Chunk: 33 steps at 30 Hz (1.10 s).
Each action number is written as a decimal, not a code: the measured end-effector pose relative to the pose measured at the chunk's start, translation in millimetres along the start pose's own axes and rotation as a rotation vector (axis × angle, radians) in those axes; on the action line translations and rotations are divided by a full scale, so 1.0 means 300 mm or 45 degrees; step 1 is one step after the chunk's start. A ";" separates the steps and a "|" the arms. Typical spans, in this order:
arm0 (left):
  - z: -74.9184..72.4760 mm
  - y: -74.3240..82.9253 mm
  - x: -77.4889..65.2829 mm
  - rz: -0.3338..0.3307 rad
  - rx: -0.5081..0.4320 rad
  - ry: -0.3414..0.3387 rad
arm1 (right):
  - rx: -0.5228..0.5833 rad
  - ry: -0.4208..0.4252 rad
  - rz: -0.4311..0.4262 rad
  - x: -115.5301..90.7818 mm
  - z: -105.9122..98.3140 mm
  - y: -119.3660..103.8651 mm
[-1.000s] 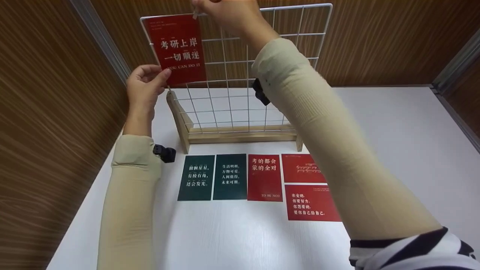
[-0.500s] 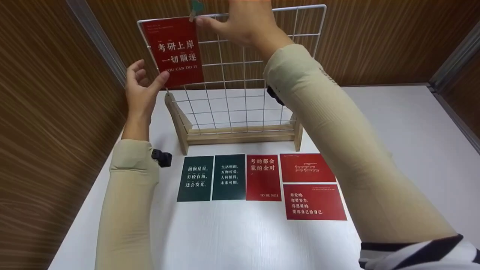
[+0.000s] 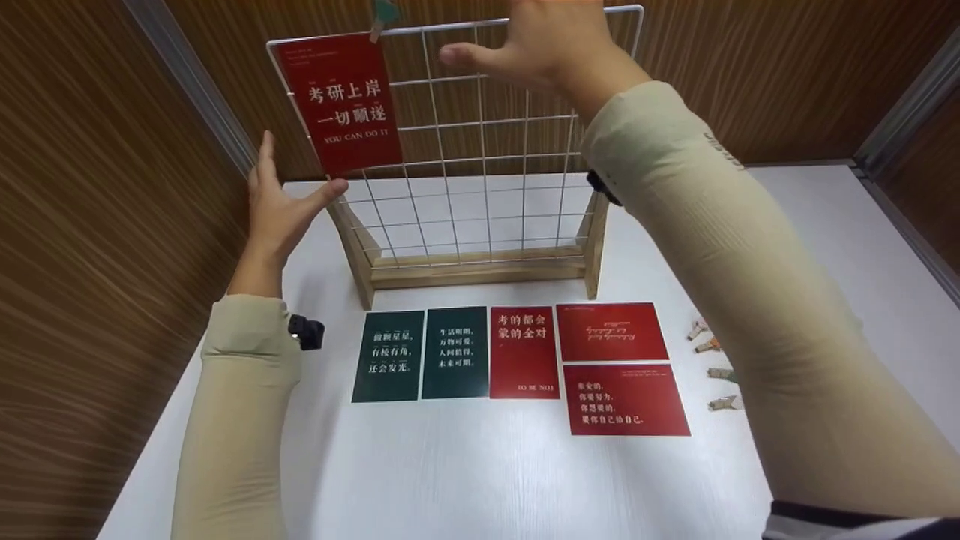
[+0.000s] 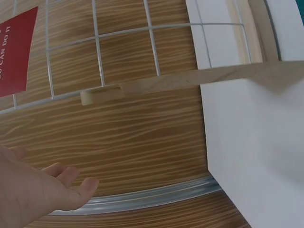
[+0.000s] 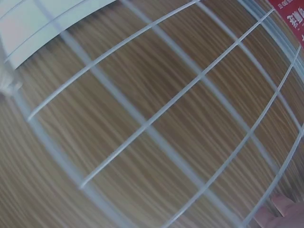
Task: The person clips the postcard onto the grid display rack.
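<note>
In the head view a red card (image 3: pixel 349 112) with white lettering hangs at the top left of a white wire grid (image 3: pixel 484 157). A small wooden clothespin (image 3: pixel 377 28) with a green top pinches the card's upper right corner to the top wire. My left hand (image 3: pixel 281 206) is beside the card's lower left, fingers spread and holding nothing; the left wrist view shows the hand (image 4: pixel 38 190) apart from the card (image 4: pixel 16 52). My right hand (image 3: pixel 559 45) is in front of the grid's upper right, thumb extended, its upper part cut off by the frame.
A wooden stand (image 3: pixel 480 276) carries the grid on a white table (image 3: pixel 450 472). Before it lie two green cards (image 3: pixel 454 382), an upright red card (image 3: pixel 523 364) and two sideways red cards (image 3: pixel 628 405). Several small clothespins (image 3: pixel 724 403) lie by my right sleeve.
My right hand has let go of the clothespin and moved right. My left hand has released the hanging card's lower left edge and moved slightly down, its fingers spreading.
</note>
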<state>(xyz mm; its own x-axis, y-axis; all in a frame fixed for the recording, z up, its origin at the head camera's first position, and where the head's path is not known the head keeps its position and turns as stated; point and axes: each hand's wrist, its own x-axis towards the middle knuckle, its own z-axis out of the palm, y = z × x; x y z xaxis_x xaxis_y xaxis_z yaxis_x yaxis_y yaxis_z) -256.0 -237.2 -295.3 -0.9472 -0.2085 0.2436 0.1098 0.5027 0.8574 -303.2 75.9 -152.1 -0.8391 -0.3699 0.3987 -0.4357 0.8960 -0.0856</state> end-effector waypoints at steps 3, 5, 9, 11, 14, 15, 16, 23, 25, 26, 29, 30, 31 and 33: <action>-0.007 -0.013 -0.006 -0.011 0.090 -0.024 | -0.002 -0.019 0.013 -0.018 -0.013 0.028; -0.012 -0.021 -0.013 -0.017 0.144 -0.041 | 0.012 -0.023 0.024 -0.032 -0.021 0.051; -0.017 -0.036 -0.029 -0.028 0.235 -0.075 | 0.073 -0.017 0.043 -0.061 -0.041 0.102; -0.018 -0.043 -0.037 -0.026 0.278 -0.087 | 0.102 -0.007 0.050 -0.075 -0.052 0.129; -0.020 -0.055 -0.045 -0.018 0.325 -0.099 | 0.112 0.033 0.028 -0.097 -0.063 0.172; -0.019 -0.060 -0.048 -0.016 0.337 -0.101 | 0.108 0.051 0.017 -0.106 -0.065 0.188; -0.019 -0.065 -0.050 -0.017 0.349 -0.102 | 0.105 0.062 0.014 -0.115 -0.067 0.203; -0.015 -0.106 -0.074 -0.034 0.423 -0.119 | 0.108 0.108 0.046 -0.184 -0.075 0.295; -0.016 -0.118 -0.082 -0.041 0.433 -0.129 | 0.110 0.127 0.044 -0.201 -0.074 0.315; -0.016 -0.124 -0.086 -0.044 0.433 -0.131 | 0.118 0.131 0.050 -0.210 -0.074 0.323; -0.018 -0.141 -0.095 -0.049 0.439 -0.131 | 0.119 0.125 0.082 -0.238 -0.073 0.350; -0.020 -0.147 -0.099 -0.050 0.443 -0.130 | 0.117 0.116 0.097 -0.248 -0.073 0.359; -0.021 -0.152 -0.103 -0.053 0.446 -0.131 | 0.117 0.113 0.110 -0.257 -0.072 0.369; -0.023 -0.164 -0.110 -0.067 0.458 -0.135 | 0.117 0.110 0.141 -0.276 -0.071 0.392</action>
<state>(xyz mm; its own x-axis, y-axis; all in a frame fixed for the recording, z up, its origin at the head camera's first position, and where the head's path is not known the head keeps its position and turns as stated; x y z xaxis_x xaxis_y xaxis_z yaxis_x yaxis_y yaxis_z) -227.9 -260.8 -342.4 -0.9766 -0.1638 0.1390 -0.0352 0.7602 0.6487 -278.0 217.0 -175.9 -0.8541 -0.2443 0.4592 -0.3738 0.9022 -0.2151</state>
